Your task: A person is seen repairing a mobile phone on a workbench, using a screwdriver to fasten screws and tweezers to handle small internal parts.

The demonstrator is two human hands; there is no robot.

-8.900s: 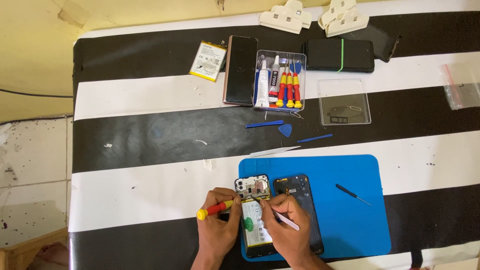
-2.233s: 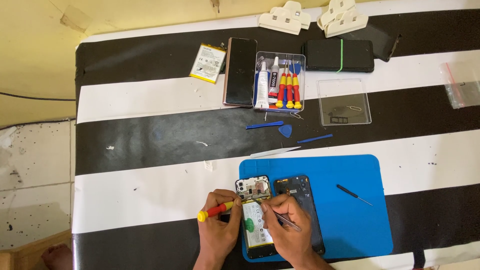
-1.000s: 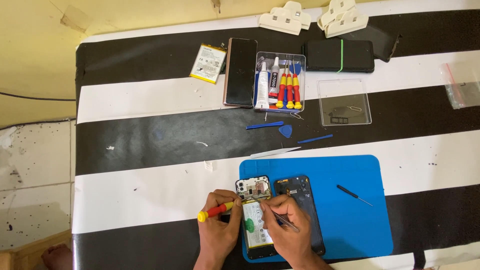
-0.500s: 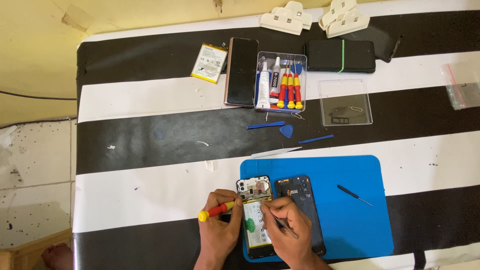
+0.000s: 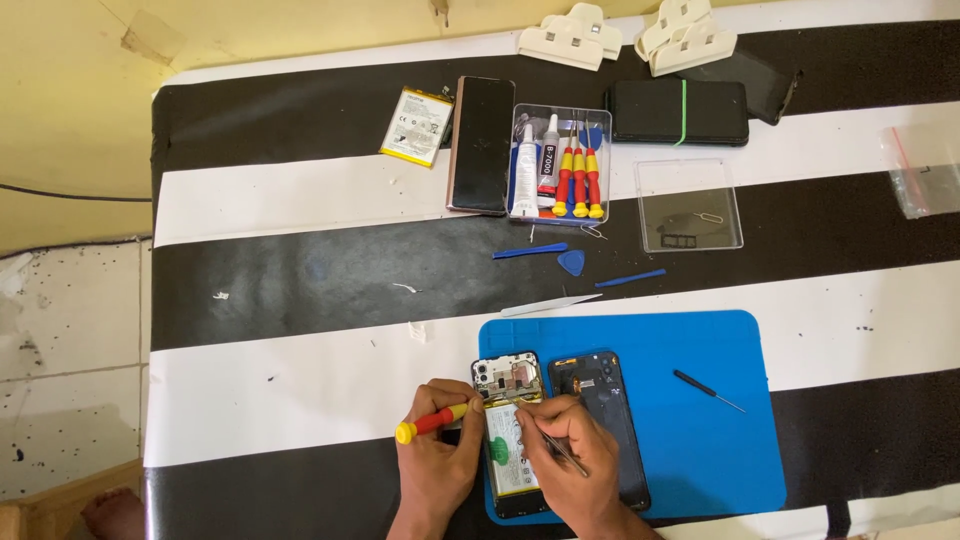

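The opened phone [image 5: 512,430] lies face down at the near left corner of the blue work mat [image 5: 690,400], its camera end pointing away from the person and its battery bared. Both hands sit right on it. The left hand [image 5: 440,465] is closed around a red screwdriver with a yellow cap [image 5: 432,422], which lies slantwise — cap out to the left, tip at the phone's upper left edge. The right hand [image 5: 565,455] comes in from the other side, fingers pinched on a thin metal tool [image 5: 562,452] whose end I cannot make out; that hand covers the phone's lower right part.

Just beside the phone, touching or nearly so, the dark back cover [image 5: 605,420] lies on the mat, and a small black screwdriver [image 5: 708,390] rests well to the right. Farther up the striped table — a tray of red-and-yellow screwdrivers and glue tubes [image 5: 558,165], a dark phone [image 5: 480,145] beside it, a loose battery [image 5: 415,125], blue plastic picks [image 5: 571,262] and a clear lid [image 5: 688,205].
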